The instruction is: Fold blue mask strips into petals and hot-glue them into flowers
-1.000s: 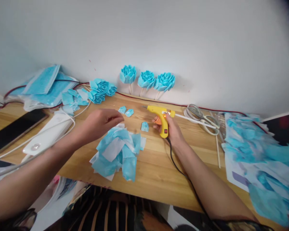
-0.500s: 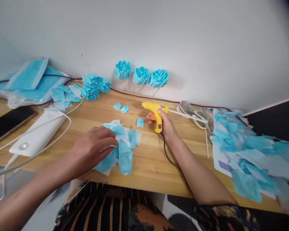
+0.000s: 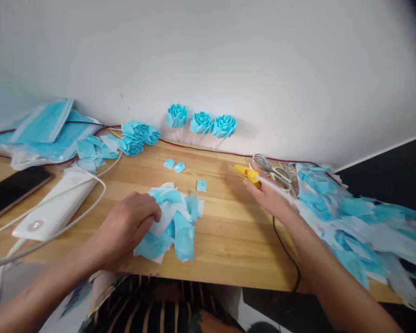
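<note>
My right hand is closed around a yellow hot glue gun, held over the right half of the table with its nozzle to the left. A white glue stick sticks out of the gun's back. At the left edge of a pile of blue and white fabric pieces, my left hand has its fingers curled in; what they hold, if anything, is hidden. Beyond the pile lie a single folded blue petal and two more petals.
Three blue fabric flowers on sticks lean at the wall, with more flowers lying left. Scissors lie behind my right hand. Blue scraps cover the right end. A white power bank, phone and face masks are left.
My right hand has moved right with the glue gun and turned it, away from the single petal. My left hand has drawn slightly left, its fingers curling in more.
</note>
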A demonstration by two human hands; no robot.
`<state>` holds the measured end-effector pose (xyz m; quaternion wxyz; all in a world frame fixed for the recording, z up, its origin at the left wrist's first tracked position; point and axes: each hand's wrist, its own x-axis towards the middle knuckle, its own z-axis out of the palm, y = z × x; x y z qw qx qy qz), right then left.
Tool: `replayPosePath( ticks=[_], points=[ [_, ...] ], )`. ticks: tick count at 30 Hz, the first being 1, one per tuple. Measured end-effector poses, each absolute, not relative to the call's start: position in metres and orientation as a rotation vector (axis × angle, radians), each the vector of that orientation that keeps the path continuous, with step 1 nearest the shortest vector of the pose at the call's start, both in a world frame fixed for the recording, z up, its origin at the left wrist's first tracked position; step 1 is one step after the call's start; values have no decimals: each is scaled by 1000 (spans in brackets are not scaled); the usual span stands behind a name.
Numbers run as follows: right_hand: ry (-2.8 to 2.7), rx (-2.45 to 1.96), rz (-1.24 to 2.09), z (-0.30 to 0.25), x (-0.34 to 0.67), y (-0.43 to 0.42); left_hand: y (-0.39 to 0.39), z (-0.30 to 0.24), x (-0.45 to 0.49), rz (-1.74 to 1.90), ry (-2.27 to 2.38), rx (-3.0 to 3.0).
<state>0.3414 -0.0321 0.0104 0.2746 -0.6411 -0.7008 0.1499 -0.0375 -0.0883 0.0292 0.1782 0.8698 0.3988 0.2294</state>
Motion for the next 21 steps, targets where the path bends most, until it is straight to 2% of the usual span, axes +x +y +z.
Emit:
replayPosePath(
  ticks=[2, 4, 11, 17, 21],
  points=[
    [-2076, -1881, 160, 12, 363, -48, -88, 27, -42, 640, 1148, 2427],
    [-2184, -1936, 67, 7, 379, -62, -87, 26, -45, 652, 1167, 2404],
    [-2285, -2050, 80, -3, 403, -79, -79, 20, -50, 679, 1185, 2409],
    [-2460, -1768, -7, 35, 378, -80, -71, 19, -51, 755, 1067, 2474],
    [-2505, -1456, 134, 47, 319, -81, -65, 28, -41, 773, 936, 2554]
  ],
)
